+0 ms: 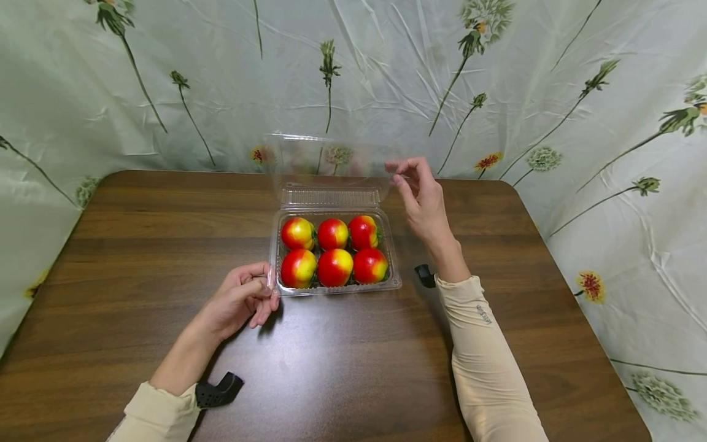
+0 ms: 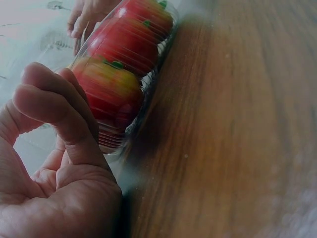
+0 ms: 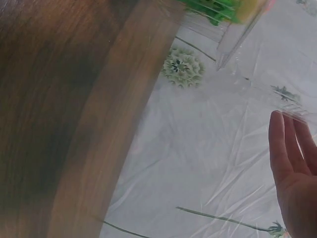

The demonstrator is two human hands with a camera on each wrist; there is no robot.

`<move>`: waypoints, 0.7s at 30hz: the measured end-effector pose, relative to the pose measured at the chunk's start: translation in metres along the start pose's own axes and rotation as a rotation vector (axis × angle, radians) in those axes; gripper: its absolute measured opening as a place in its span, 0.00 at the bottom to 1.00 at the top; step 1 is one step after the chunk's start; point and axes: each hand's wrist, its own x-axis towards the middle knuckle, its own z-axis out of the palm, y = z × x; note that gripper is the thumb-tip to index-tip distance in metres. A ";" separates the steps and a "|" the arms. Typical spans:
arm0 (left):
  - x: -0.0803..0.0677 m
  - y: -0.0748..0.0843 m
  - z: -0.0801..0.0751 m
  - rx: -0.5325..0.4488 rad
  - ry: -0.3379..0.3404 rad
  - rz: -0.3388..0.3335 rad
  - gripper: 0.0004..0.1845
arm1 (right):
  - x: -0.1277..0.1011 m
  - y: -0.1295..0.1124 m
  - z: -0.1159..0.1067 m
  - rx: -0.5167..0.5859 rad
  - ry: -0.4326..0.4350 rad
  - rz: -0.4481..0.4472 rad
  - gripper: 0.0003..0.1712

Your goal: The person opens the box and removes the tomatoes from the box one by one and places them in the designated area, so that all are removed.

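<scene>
A clear plastic clamshell container (image 1: 337,292) lies on the table with its hinged lid (image 1: 331,156) raised at the back. Several round red-and-yellow fruits (image 1: 334,267) with green leafy ends sit inside in two rows. At the container's front left corner, my left hand (image 1: 234,301) pinches the rim between thumb and fingers. Up at the lid's right edge, my right hand (image 1: 425,209) holds the thin plastic with thumb and fingertips. In the right wrist view its fingers (image 3: 280,144) reach to the lid's edge, though the clear plastic is hard to make out there.
The brown wooden table (image 1: 342,368) has rounded back corners. Behind it hangs a pale curtain (image 1: 221,73) printed with flowers, close to the raised lid. Black wrist mounts (image 1: 221,391) stick out from both sleeves.
</scene>
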 end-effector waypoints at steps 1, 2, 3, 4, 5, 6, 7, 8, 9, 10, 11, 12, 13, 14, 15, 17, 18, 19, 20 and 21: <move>0.000 0.000 0.000 0.002 -0.001 0.001 0.15 | 0.000 0.001 0.000 -0.007 0.005 0.004 0.09; 0.000 0.000 0.000 0.004 -0.003 0.002 0.15 | 0.000 0.001 0.000 -0.009 0.010 0.006 0.09; 0.000 0.000 0.000 0.006 -0.005 0.004 0.15 | 0.000 0.002 0.000 -0.014 0.013 0.011 0.09; 0.000 0.000 0.000 0.007 -0.008 0.007 0.15 | 0.000 0.002 0.001 -0.018 0.016 0.018 0.09; 0.000 -0.001 -0.001 0.008 -0.009 0.008 0.15 | 0.000 0.003 0.001 -0.022 0.018 0.026 0.09; -0.001 -0.001 -0.001 0.009 -0.009 0.009 0.15 | -0.001 0.004 0.001 -0.029 0.019 0.034 0.09; 0.000 -0.001 -0.001 0.009 -0.010 0.009 0.15 | -0.001 0.005 0.001 -0.034 0.017 0.043 0.09; 0.000 -0.001 -0.001 0.009 -0.013 0.011 0.15 | -0.001 0.006 0.001 -0.040 0.014 0.055 0.09; 0.000 -0.001 -0.001 0.009 -0.014 0.012 0.15 | -0.002 0.007 0.001 -0.051 0.010 0.065 0.10; 0.000 -0.001 -0.001 0.010 -0.016 0.013 0.15 | -0.002 0.008 0.001 -0.059 0.008 0.076 0.09; 0.000 -0.002 -0.001 0.010 -0.018 0.014 0.15 | -0.002 0.009 0.002 -0.062 0.006 0.085 0.10; 0.000 -0.002 -0.001 0.010 -0.019 0.015 0.15 | -0.003 0.010 0.002 -0.067 0.003 0.092 0.10; 0.000 -0.002 -0.001 0.009 -0.018 0.014 0.15 | -0.003 0.010 0.002 -0.071 0.001 0.100 0.10; 0.000 -0.002 -0.001 0.008 -0.020 0.017 0.15 | -0.003 0.011 0.003 -0.074 0.000 0.106 0.10; 0.000 -0.002 -0.001 0.007 -0.016 0.013 0.15 | -0.003 0.011 0.003 -0.076 -0.001 0.108 0.10; -0.001 -0.001 -0.001 0.007 -0.010 0.009 0.15 | -0.003 0.011 0.003 -0.076 -0.006 0.115 0.09; -0.001 -0.001 -0.001 0.008 -0.006 0.005 0.14 | -0.003 0.011 0.004 -0.077 -0.009 0.117 0.09; -0.001 -0.001 -0.001 0.009 -0.004 0.003 0.14 | -0.003 0.012 0.004 -0.077 -0.013 0.120 0.09; -0.001 -0.001 -0.001 0.010 -0.003 0.002 0.14 | -0.003 0.013 0.004 -0.074 -0.015 0.120 0.09; -0.001 -0.001 -0.001 0.012 0.000 -0.002 0.14 | -0.003 0.014 0.005 -0.078 -0.018 0.123 0.09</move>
